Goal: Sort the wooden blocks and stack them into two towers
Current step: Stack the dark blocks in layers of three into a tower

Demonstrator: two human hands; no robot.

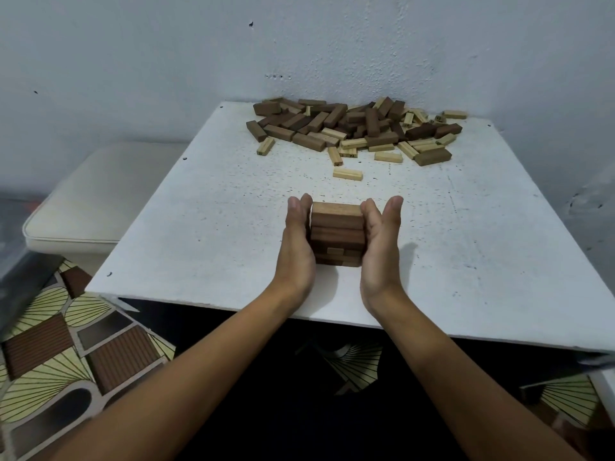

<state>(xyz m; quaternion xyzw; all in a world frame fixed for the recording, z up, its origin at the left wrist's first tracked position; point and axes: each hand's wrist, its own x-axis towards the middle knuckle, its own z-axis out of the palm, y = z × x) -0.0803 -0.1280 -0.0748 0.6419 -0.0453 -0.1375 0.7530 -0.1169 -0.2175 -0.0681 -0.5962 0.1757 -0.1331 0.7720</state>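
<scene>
One short dark-brown block tower (pixel 336 236) near the white table's (pixel 199 227) front edge, flanked by left hand (pixel 296 247) and right hand (pixel 379 244), fingers straight, pressed flat against its sides, one mixed block pile (pixel 356 128) heaped at the far edge, one pale block (pixel 347 174) lying apart.

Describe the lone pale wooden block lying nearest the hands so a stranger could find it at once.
Start at the white square table and find the heap of dark and pale wooden blocks by the wall. Between the heap and the stack of dark brown wooden blocks lies one pale rectangular wooden block, alone, touching nothing.
</scene>
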